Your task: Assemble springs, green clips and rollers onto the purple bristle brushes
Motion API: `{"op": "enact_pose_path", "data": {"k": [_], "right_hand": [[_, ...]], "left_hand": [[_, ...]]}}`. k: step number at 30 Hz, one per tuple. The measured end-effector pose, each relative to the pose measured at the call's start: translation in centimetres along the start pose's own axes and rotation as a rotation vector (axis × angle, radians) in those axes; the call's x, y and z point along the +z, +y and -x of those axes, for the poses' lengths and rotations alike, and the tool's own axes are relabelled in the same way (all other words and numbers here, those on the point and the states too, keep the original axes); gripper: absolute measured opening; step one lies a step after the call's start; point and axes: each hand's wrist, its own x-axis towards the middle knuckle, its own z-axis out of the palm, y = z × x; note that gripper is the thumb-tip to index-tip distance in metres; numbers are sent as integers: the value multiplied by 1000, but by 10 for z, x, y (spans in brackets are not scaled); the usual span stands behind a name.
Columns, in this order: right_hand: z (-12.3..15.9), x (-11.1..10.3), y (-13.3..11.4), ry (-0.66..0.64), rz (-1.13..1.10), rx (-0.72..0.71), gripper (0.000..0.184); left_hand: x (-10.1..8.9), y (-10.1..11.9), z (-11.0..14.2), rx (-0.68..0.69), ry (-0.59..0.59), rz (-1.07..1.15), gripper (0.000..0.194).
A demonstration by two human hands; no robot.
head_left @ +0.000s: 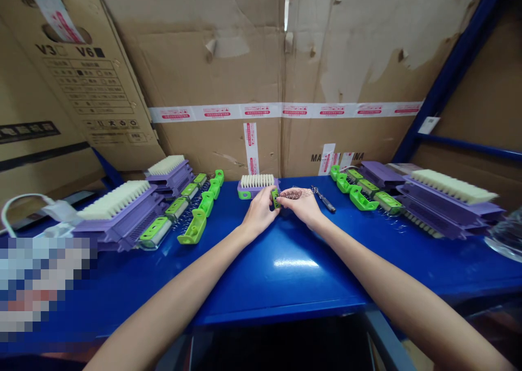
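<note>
At the middle of the blue table, my left hand [260, 212] grips a small green plastic piece [274, 198] upright between thumb and fingers. My right hand [306, 208] comes in from the other side, its fingertips pinched close against that piece. Thin coiled metal wire [299, 193], like a spring, shows along the right fingers. Just behind my hands sits a purple brush block [256, 186] with cream bristles and a green end piece. A small screwdriver-like tool [325, 200] lies right of my right hand.
Purple brush blocks [112, 216] are stacked at the left, and more purple blocks [448, 205] at the right. Rows of green brackets [193, 227] and green-topped blocks [387, 202] flank the work area. Cardboard [212, 77] walls the back. A white cable [26, 196] lies far left.
</note>
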Motion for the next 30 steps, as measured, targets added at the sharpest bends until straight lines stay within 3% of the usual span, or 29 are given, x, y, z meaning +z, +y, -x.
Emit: {"op": "enact_pose_path", "data": {"k": [10,13,16,19,25,30], "right_hand": [[-1,-1,7,-21,110,-101,36],[0,0,9,-123,95,-41,34],[1,0,8,-179,7,-5,35],[2,0,6,-120,-52,-6,38],[3,0,-1,-37,-188,27,53],[4,1,-3,-47,-163,-5,47]], "left_hand": [[0,1,-1,-131,89,14,49],[-3,3,-1,-152,39,-40,40],[-6,5,0,-108,-35,-148,20],[-7,6,0,-50,-51,-196,6],[-6,7,0,15,-8,-255,14],[-3,-3,0,147,17,-329,13]]}}
